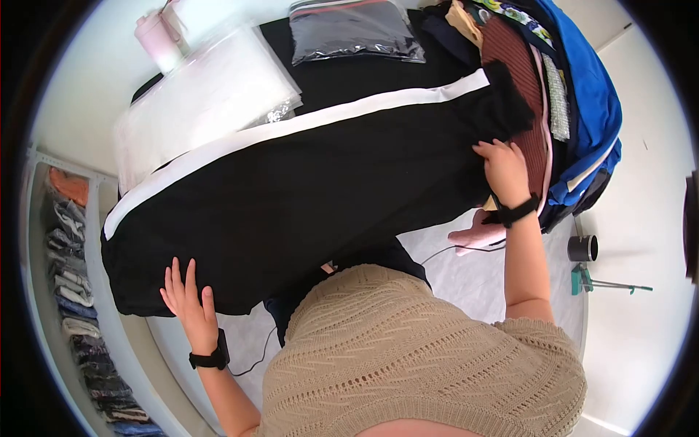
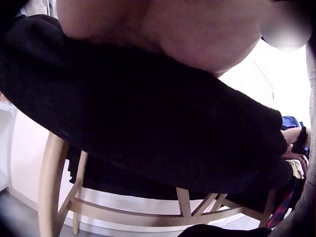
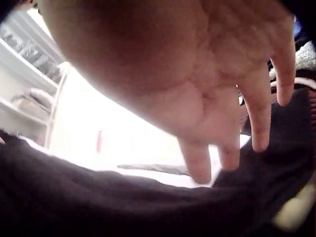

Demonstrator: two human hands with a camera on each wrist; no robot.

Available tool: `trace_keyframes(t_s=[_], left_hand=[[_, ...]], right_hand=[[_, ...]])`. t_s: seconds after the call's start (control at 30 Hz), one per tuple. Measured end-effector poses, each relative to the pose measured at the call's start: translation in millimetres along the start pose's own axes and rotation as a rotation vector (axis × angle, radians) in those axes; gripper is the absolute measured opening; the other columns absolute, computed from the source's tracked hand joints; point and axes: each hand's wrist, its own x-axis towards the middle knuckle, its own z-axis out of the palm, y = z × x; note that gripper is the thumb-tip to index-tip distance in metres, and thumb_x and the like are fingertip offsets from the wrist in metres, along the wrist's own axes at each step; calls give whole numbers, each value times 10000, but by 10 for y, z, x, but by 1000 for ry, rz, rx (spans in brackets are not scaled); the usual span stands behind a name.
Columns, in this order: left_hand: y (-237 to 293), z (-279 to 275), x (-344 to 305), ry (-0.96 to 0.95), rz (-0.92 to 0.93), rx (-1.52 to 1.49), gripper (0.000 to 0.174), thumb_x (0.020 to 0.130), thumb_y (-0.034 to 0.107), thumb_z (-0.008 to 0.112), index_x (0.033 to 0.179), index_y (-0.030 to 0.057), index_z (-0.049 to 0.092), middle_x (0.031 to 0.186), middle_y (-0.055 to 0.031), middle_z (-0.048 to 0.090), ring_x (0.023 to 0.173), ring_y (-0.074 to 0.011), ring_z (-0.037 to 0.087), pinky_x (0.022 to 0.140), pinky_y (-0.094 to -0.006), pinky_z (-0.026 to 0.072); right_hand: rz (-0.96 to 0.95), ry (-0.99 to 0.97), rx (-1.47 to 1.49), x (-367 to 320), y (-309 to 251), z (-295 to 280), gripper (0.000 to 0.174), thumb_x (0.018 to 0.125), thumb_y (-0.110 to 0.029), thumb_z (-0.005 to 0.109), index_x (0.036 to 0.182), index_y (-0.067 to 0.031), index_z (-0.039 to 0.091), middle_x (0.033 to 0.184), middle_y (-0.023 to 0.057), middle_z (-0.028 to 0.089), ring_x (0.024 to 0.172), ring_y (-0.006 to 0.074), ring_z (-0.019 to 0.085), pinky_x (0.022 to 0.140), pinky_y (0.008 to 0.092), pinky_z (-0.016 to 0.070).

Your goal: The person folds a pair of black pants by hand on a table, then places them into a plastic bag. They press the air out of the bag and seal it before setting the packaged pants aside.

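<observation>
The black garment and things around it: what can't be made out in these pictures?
- Black garment: underside, head view; hidden by its top layer.
- Dark packet: contents' full shape, head view; hidden by folds.
- Shelved clothes: any labels, head view; too small.
- Black object: whole shape, head view; cut by right edge.

head: bright — fisheye-bent, black corners | left wrist: black garment (image 2: 143,118) murky | right wrist: white glare — soft focus
</observation>
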Motion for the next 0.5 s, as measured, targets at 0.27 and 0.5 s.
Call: trace_keyframes(t_s=[0.27, 0.5], left_hand=[[-227, -160, -64, 43, 189, -367, 515, 785, 152, 471, 1284, 42, 536, 1407, -159, 447, 1355, -330, 352, 1132, -532, 124], [-355, -154, -171, 87, 213, -18, 595, 602, -18, 673, 1173, 143, 625, 1311, -78, 527, 1244, -275, 466, 1073, -522, 276]], right_hand=[[-157, -164, 55, -190, -693, -150, 397, 903, -210, 570, 1281, -91, 545, 1320, 147, 540, 1245, 340, 479, 1056, 477, 325], [-773, -222, 696, -218, -2175, -685, 602, 697, -77, 732, 1265, -92, 533, 1353, 123, 495, 1298, 300, 431, 1074, 471, 323]])
